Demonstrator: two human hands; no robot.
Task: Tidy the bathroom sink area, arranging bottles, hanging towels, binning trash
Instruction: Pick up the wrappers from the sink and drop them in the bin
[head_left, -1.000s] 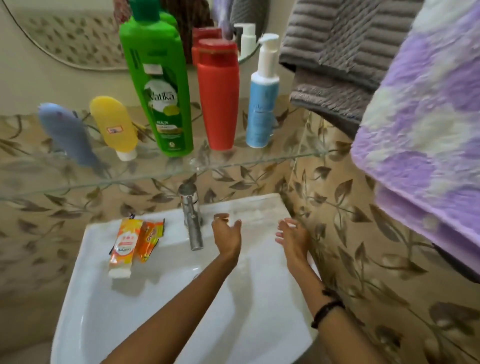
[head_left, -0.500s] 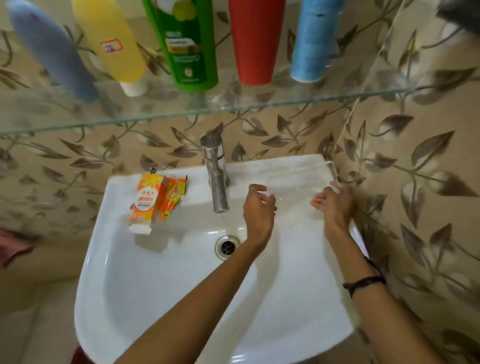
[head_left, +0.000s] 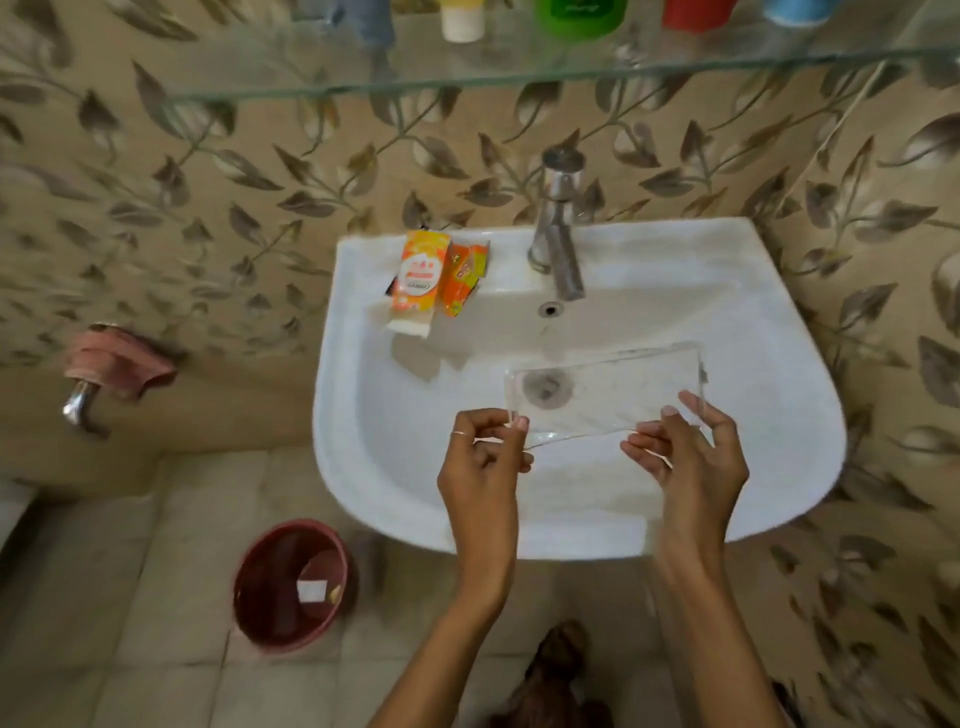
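Two hands over the white sink (head_left: 779, 395): left hand (head_left: 480, 467) and right hand (head_left: 691, 457) each pinch one end of a clear plastic wrapper (head_left: 602, 395), stretched flat between them. Beyond the left hand, orange packets (head_left: 436, 280) lie beside the tap (head_left: 558, 234). Below-left, red bin (head_left: 291, 587) on the floor.

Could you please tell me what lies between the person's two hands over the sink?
In the head view, a clear plastic wrapper spans between the left hand and right hand, each pinching a near corner.
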